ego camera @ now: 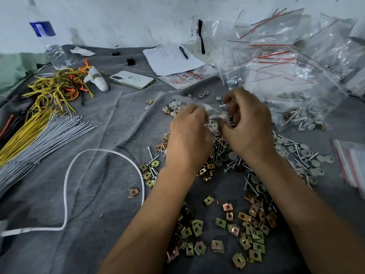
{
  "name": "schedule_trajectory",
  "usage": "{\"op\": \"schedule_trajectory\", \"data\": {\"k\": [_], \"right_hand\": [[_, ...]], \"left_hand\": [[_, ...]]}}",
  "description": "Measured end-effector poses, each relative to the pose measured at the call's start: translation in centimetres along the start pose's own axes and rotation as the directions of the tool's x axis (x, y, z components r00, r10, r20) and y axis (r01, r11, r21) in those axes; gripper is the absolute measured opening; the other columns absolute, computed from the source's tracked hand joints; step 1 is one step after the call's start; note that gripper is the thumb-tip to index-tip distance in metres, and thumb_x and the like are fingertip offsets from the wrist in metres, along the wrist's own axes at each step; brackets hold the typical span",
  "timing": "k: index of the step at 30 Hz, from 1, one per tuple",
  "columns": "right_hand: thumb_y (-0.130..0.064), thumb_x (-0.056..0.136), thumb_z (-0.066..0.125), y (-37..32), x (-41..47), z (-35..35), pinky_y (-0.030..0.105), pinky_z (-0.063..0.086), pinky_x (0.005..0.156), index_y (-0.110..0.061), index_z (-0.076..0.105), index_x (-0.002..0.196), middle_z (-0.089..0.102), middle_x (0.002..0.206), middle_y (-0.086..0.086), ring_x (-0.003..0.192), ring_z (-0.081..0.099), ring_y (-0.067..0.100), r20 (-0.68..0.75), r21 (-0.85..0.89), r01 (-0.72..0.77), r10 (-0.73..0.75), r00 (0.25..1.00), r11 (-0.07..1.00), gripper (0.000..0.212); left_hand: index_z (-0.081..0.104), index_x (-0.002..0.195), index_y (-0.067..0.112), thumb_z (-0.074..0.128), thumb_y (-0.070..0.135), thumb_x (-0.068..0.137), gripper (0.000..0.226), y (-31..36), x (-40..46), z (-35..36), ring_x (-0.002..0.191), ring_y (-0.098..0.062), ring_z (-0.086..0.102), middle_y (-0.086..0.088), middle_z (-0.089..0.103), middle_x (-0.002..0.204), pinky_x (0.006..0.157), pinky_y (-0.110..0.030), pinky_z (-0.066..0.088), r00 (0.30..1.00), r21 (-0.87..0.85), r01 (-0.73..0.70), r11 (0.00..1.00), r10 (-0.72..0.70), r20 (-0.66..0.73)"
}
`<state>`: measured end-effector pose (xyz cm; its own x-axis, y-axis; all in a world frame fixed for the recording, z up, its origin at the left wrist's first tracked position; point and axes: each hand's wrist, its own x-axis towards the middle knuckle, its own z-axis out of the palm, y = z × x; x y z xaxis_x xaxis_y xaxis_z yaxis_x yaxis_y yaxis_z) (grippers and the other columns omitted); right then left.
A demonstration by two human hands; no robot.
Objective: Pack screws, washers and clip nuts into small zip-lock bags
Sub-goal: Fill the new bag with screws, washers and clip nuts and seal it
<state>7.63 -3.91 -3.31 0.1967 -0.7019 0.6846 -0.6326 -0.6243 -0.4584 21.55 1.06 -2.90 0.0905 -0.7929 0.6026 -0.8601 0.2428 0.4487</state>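
Two hands work above a grey cloth (98,175). The left hand (189,139) and the right hand (248,127) both curl their fingers and pinch one small clear bag (209,112) between them. The bag is blurry, so I cannot tell what is inside it.

Under the hands lies one pile of screws (225,149), too many to count. Grey round washers (314,165) lie to the right of the screws, and more of them sit behind the hands. Gold clip nuts (245,230) lie in a big heap near the arms, far too many to count.

A heap of filled bags (292,76) sits at the back right. On the left I see one phone (132,80), one water bottle (49,40), one white cord (67,186), one bunch of grey ties (39,139) and one bunch of yellow ties (21,135). One paper sheet (167,62) has one pen (183,52) on it.
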Motion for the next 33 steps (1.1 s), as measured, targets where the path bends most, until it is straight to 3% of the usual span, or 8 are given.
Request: {"op": "schedule_trajectory", "data": {"k": [3,8,14,19,23,27,29,33], "right_hand": [[-0.013,0.078,0.085,-0.2,0.2,-0.2,0.017,0.046,0.076,-0.013,0.064,0.106,0.060,0.106,-0.001,0.088,0.057,0.008,0.063,-0.026,0.111,-0.109,0.992,0.994,0.035],[-0.011,0.083,0.083,-0.5,0.1,-0.3,0.018,0.049,0.072,-0.007,0.071,0.092,0.068,0.090,0.002,0.078,0.061,0.012,-0.014,0.047,0.079,-0.079,0.997,0.996,0.015],[-0.006,0.085,0.078,-0.8,-0.1,-0.2,0.031,0.051,0.066,-0.005,0.065,0.085,0.064,0.082,0.005,0.073,0.059,0.019,-0.068,-0.002,0.076,-0.076,0.995,0.997,0.013],[-0.003,0.085,0.071,-0.7,0.1,-0.2,0.038,0.048,0.057,-0.004,0.060,0.075,0.059,0.068,0.006,0.061,0.055,0.022,-0.096,0.106,0.044,-0.034,0.995,0.993,0.015],[-0.017,0.090,0.079,-0.4,0.1,-0.4,0.028,0.055,0.067,-0.011,0.065,0.091,0.065,0.083,-0.002,0.077,0.064,0.014,0.071,0.234,-0.003,-0.014,0.997,0.972,0.015],[-0.050,0.085,0.073,1.0,0.2,-0.4,0.040,0.041,0.104,-0.027,0.070,0.111,0.060,0.120,-0.006,0.126,0.043,0.020,0.496,-0.155,0.019,0.061,0.866,0.988,0.035],[-0.053,0.086,0.071,1.1,0.3,-0.4,0.048,0.034,0.112,-0.031,0.069,0.111,0.054,0.124,-0.004,0.135,0.033,0.025,0.577,-0.214,-0.026,0.148,0.803,0.977,0.034],[-0.048,0.087,0.072,1.1,0.4,-0.6,0.042,0.037,0.101,-0.028,0.064,0.093,0.050,0.107,-0.007,0.117,0.037,0.017,0.584,-0.223,0.023,0.115,0.804,0.975,0.022]], "left_hand": [[0.071,0.091,-0.001,0.058,-0.006,0.078,0.019,0.1,-0.1,-0.1,0.083,-0.029,0.063,-0.012,0.068,0.096,0.073,-0.044,0.051,0.999,-0.020,-0.038,0.999,0.038,-0.022],[0.063,0.114,0.003,0.061,-0.014,0.075,0.042,0.4,-0.1,-0.2,0.103,-0.029,0.057,-0.012,0.062,0.114,0.083,-0.040,0.048,0.995,0.038,0.039,0.999,-0.035,-0.090],[0.058,0.093,0.005,0.051,-0.021,0.063,0.040,0.7,-0.2,-0.7,0.089,-0.030,0.049,-0.012,0.055,0.098,0.057,-0.038,0.036,0.974,0.116,0.083,0.990,-0.055,-0.221],[0.060,0.091,0.003,0.061,-0.013,0.072,0.025,0.6,-0.2,-0.8,0.083,-0.026,0.051,-0.010,0.056,0.094,0.058,-0.037,0.040,0.980,0.046,-0.005,0.999,0.014,-0.198],[0.066,0.085,0.001,0.069,-0.002,0.084,0.004,-0.2,0.2,-1.5,0.072,-0.027,0.058,-0.009,0.063,0.087,0.059,-0.043,0.049,0.967,-0.042,0.020,0.999,-0.030,-0.254],[0.069,0.082,0.006,0.065,0.000,0.084,0.008,-1.9,0.7,-2.7,0.076,-0.026,0.057,-0.007,0.063,0.083,0.058,-0.038,0.038,0.891,0.074,0.206,0.976,-0.156,-0.426],[0.071,0.085,0.011,0.061,0.001,0.082,0.014,-2.5,0.6,-2.7,0.084,-0.026,0.058,-0.004,0.065,0.085,0.060,-0.036,0.038,0.920,0.205,0.304,0.930,-0.232,-0.315],[0.075,0.089,0.015,0.060,0.005,0.084,0.019,-2.2,0.2,-1.9,0.082,-0.026,0.065,-0.004,0.072,0.088,0.071,-0.041,0.057,0.949,0.254,0.314,0.915,-0.313,-0.046]]}}
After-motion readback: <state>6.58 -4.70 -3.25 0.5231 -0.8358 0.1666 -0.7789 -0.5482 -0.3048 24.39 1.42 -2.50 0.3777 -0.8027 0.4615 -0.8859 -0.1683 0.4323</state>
